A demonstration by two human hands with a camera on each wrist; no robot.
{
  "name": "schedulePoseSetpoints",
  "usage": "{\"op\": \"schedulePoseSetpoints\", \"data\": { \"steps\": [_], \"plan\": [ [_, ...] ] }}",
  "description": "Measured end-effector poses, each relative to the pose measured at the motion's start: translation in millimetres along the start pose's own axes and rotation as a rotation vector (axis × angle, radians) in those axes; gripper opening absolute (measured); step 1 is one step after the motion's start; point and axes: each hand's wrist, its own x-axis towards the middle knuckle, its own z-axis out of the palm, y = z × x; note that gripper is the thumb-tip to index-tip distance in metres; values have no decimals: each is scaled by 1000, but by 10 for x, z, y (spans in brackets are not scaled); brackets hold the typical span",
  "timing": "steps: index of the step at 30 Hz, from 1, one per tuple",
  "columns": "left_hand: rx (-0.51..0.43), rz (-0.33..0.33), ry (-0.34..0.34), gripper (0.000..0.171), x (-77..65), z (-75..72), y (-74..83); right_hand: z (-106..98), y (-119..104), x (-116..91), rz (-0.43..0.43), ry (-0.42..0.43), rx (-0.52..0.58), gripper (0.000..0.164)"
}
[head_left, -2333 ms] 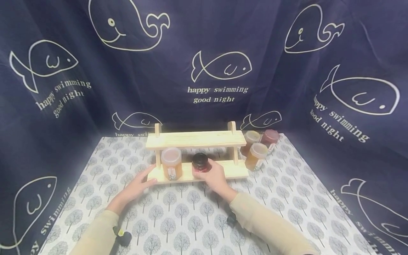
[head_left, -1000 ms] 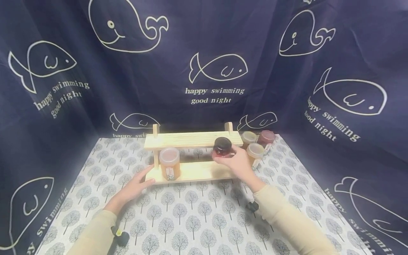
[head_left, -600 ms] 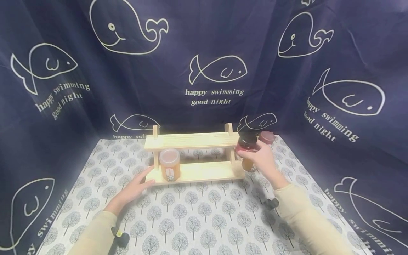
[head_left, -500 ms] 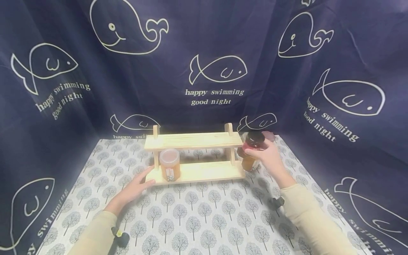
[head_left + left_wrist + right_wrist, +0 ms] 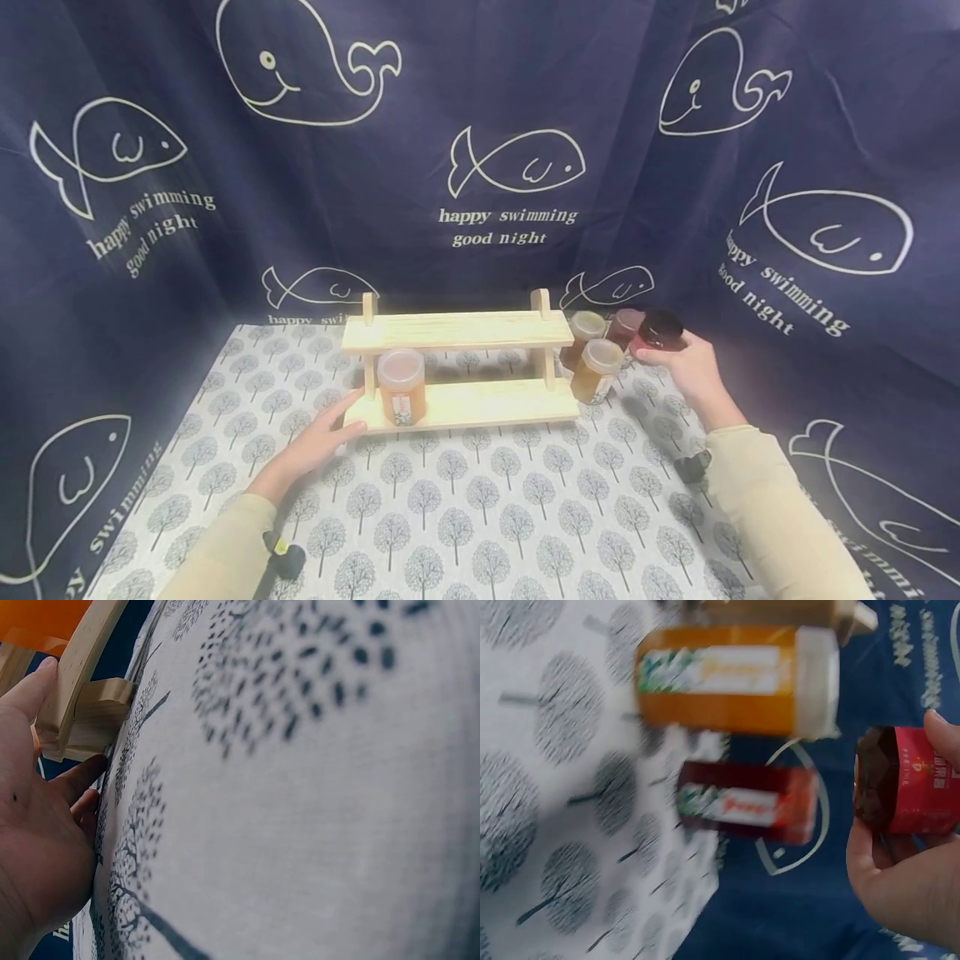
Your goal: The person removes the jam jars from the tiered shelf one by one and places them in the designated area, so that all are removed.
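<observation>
My right hand [image 5: 693,371] grips a small dark jar [image 5: 660,331] with a black lid and red label [image 5: 922,776]. It holds this jar raised, to the right of the other jars. My left hand [image 5: 318,442] rests against the left end of a two-tier wooden shelf [image 5: 457,329]. Its thumb [image 5: 34,686] touches the wood in the left wrist view, and its fingers are extended past the shelf's end. A honey-coloured jar [image 5: 402,392] with a pale lid stands upright at the left of the lower tier.
Right of the shelf stand an orange jar [image 5: 597,371], a jar behind it [image 5: 587,333] and a dark red jar [image 5: 625,329]. A tree-print cloth [image 5: 450,533] covers the table. Dark blue fish-print curtains [image 5: 510,75] hang around it.
My right hand has lifted the black-lidded jar off the lower tier and carried it right, past the standing jars. The left hand stays at the shelf's end.
</observation>
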Motion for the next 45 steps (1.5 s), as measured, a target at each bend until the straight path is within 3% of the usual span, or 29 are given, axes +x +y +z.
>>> {"op": "schedulePoseSetpoints", "data": {
  "steps": [5, 12, 24, 33, 40, 42, 45],
  "plan": [
    [-5, 8, 7, 69, 9, -14, -9, -29, 240, 92, 39, -88, -15, 60],
    [-7, 19, 5, 70, 40, -6, -74, -10, 612, 164, 68, -189, -147, 61],
    [-20, -22, -8, 73, 33, -20, -69, 128, 959, 197, 159, -216, -117, 67],
    [4, -20, 8, 73, 9, -10, -67, 186, 1013, 264, 140, -245, -136, 73],
    [-22, -17, -3, 74, -1, -2, -62, 204, 1021, 236, 144, -262, -44, 76],
    [-20, -17, -4, 74, 8, -2, -66, 185, 985, 227, 135, -260, -26, 85],
    [-16, -21, -2, 75, 8, -5, -60, 143, 860, 222, 106, -181, -46, 101]
  ]
}}
